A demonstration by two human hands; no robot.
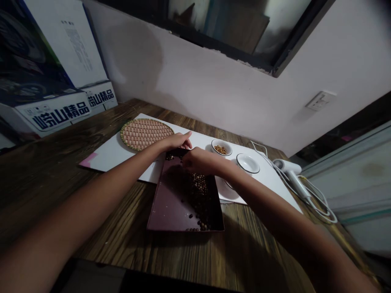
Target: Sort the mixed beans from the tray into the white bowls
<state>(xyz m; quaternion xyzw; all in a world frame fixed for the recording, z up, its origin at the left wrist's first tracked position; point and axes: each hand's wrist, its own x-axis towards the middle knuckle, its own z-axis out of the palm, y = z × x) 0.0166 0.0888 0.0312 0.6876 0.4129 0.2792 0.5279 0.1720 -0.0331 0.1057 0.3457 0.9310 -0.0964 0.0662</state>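
Observation:
A dark maroon rectangular tray (171, 207) lies on the wooden table and holds several brown beans (200, 185) along its right side. My left hand (177, 141) rests at the tray's far edge, fingers pinched together over a few beans there. My right hand (195, 160) is curled over the far right part of the tray, fingers bent down among the beans. What either hand pinches is too small to make out. Beyond the tray, a small white bowl (221, 147) contains a few beans, and a second white bowl (248, 163) beside it looks empty.
A white board (116, 152) lies under the bowls and a round woven mat (146, 133). A white hair dryer (290, 171) with its cord lies at the right. Printed cardboard boxes (55, 110) stand at the far left. The wall runs close behind the table (122, 240).

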